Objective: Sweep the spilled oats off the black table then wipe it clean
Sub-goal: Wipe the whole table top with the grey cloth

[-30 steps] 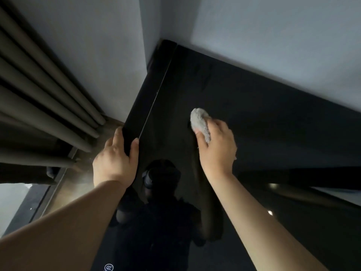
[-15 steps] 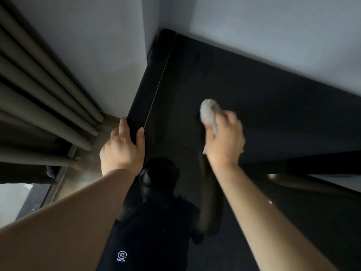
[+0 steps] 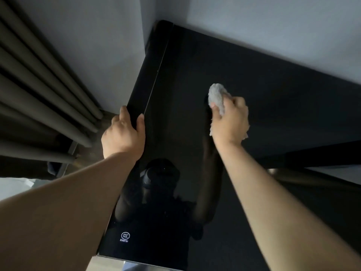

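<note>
The glossy black table [image 3: 195, 61] fills the middle of the view and mirrors my head and arms. My right hand [image 3: 230, 120] grips a bunched off-white cloth [image 3: 215, 96] and presses it onto the tabletop near its middle. My left hand [image 3: 123, 133] holds the table's left edge, thumb on top and fingers wrapped over the side. No oats show on the dark surface.
A pale wall [image 3: 273, 26] runs along the table's far side and left corner. Grey curtain folds [image 3: 39, 85] hang to the left, close to the table's left edge. A white printed mark [image 3: 125, 236] sits near the table's front left corner.
My right hand has slid the cloth away from me and a little to the right across the table. My left hand has shifted forward along the left edge.
</note>
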Action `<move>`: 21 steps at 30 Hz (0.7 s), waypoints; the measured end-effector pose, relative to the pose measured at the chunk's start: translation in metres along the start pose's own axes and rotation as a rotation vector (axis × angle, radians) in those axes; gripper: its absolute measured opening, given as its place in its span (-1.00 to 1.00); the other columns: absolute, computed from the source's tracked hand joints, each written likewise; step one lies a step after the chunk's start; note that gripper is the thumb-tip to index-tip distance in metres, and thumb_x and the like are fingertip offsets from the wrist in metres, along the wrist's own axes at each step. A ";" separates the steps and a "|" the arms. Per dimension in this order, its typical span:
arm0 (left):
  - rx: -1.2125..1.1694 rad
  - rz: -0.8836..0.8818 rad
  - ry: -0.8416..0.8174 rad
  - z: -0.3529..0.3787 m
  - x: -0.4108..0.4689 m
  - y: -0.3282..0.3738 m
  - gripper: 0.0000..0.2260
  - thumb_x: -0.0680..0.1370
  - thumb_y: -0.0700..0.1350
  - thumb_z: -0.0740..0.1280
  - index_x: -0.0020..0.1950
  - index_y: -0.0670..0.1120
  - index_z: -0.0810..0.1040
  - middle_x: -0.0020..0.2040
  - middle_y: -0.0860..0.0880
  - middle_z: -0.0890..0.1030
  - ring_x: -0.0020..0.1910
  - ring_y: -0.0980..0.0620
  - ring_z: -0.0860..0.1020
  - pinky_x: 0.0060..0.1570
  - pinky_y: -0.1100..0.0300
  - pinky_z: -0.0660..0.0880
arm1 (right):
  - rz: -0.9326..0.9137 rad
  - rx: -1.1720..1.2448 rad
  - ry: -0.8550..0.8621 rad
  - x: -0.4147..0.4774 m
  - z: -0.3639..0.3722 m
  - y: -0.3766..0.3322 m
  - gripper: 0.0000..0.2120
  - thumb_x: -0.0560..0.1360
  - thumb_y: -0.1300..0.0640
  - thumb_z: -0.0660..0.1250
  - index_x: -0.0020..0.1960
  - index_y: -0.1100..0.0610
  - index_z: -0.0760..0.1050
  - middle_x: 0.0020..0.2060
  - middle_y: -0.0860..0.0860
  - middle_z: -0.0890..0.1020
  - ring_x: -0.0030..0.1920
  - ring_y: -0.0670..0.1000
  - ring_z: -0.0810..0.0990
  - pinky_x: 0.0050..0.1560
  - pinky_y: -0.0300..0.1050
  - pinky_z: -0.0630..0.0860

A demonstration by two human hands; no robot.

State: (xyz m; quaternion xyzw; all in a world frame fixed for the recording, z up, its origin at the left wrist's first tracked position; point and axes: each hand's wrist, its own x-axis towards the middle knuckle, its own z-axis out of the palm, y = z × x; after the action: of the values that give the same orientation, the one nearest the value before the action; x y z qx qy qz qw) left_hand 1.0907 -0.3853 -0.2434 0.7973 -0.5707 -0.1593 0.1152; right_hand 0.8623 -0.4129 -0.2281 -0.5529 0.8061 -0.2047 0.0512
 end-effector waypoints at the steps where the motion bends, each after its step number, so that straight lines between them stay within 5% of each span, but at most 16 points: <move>1: 0.001 0.000 0.004 0.000 0.000 0.000 -0.59 0.62 0.18 0.02 0.24 -0.11 0.31 -0.01 -0.20 0.53 -0.11 -0.25 0.52 -0.19 0.03 0.31 | -0.048 -0.010 0.004 -0.022 0.001 -0.004 -0.70 0.47 0.04 0.34 0.20 -0.01 0.53 0.08 0.02 0.51 0.06 0.10 0.51 -0.08 0.10 0.53; 4: 0.007 0.009 0.012 0.000 0.000 -0.001 -0.58 0.62 0.19 0.01 0.23 -0.12 0.33 0.02 -0.21 0.54 -0.09 -0.26 0.53 -0.19 0.03 0.31 | -0.189 0.098 -0.033 -0.091 -0.008 -0.010 -0.72 0.45 -0.01 0.32 0.13 0.02 0.56 0.02 -0.04 0.53 -0.04 0.05 0.54 -0.21 0.03 0.54; 7: -0.005 0.010 0.002 0.000 0.001 -0.002 -0.56 0.61 0.20 0.01 0.25 -0.12 0.33 0.05 -0.22 0.54 -0.06 -0.27 0.53 -0.16 0.02 0.32 | -0.262 0.307 -0.272 -0.129 -0.031 -0.010 -0.82 0.51 -0.04 0.30 0.02 0.02 0.57 -0.08 -0.13 0.50 -0.09 -0.08 0.54 -0.15 -0.08 0.53; 10: -0.062 0.017 -0.050 -0.004 0.001 -0.004 -0.56 0.61 0.20 0.02 0.28 -0.11 0.32 0.11 -0.22 0.53 0.01 -0.26 0.52 -0.11 0.03 0.31 | -0.216 0.328 -0.129 -0.110 -0.046 0.004 -0.84 0.49 0.03 0.34 -0.14 0.14 0.53 -0.11 -0.03 0.51 -0.09 0.01 0.54 -0.12 -0.09 0.47; 15: -0.193 -0.017 -0.230 -0.017 -0.023 -0.030 -0.47 0.59 0.22 0.11 0.48 -0.01 0.19 0.34 -0.18 0.43 0.25 -0.24 0.45 0.10 -0.02 0.38 | 0.074 0.019 0.017 -0.058 -0.023 0.019 -0.73 0.51 0.00 0.33 0.19 0.01 0.54 0.09 0.01 0.49 0.11 0.07 0.46 0.00 0.08 0.52; 21: -0.174 -0.082 -0.241 -0.033 -0.097 -0.070 -0.46 0.59 0.23 0.10 0.50 0.00 0.18 0.34 -0.19 0.45 0.27 -0.23 0.44 0.13 0.00 0.36 | -0.199 0.071 -0.106 -0.193 -0.027 -0.011 -0.71 0.46 -0.02 0.31 0.15 0.00 0.56 0.01 -0.04 0.52 -0.05 0.05 0.53 -0.22 0.02 0.51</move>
State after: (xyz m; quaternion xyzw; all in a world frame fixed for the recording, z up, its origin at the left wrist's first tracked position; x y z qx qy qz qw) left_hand 1.1359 -0.2712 -0.2271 0.7819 -0.5315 -0.3072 0.1081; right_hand 0.9379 -0.2324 -0.2266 -0.6380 0.7357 -0.2079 0.0928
